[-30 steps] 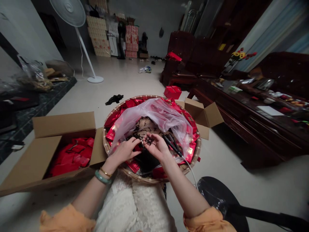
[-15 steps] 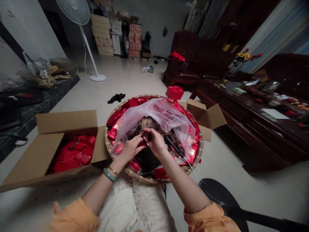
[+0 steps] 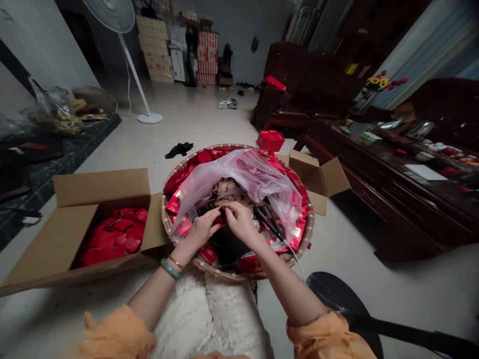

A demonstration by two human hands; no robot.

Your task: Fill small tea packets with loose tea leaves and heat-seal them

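My left hand point(image 3: 201, 230) and my right hand point(image 3: 241, 223) meet above a round woven bamboo tray point(image 3: 232, 146). Their fingertips pinch together over a small red foil packet point(image 3: 219, 220), which they mostly hide, and a few dark tea leaves show there. Loose dark tea leaves point(image 3: 228, 192) lie in the tray, with a darker heap point(image 3: 224, 247) below my hands. A translucent plastic bag point(image 3: 239, 174) drapes across the far side. Near my right hand lie black-handled tongs point(image 3: 267, 223) with a white cable point(image 3: 295, 262).
An open cardboard box point(image 3: 108, 234) of red packets stands left of the tray. Another carton point(image 3: 318, 179) sits behind it on the right, near a red box point(image 3: 270, 140). A black round seat point(image 3: 337, 299) is at lower right, and a dark wooden table point(image 3: 374, 169) runs along the right.
My right hand has moved left, and its fingertips now meet those of my left hand. The clump of dark leaves it held is mostly hidden. The view has shifted slightly.
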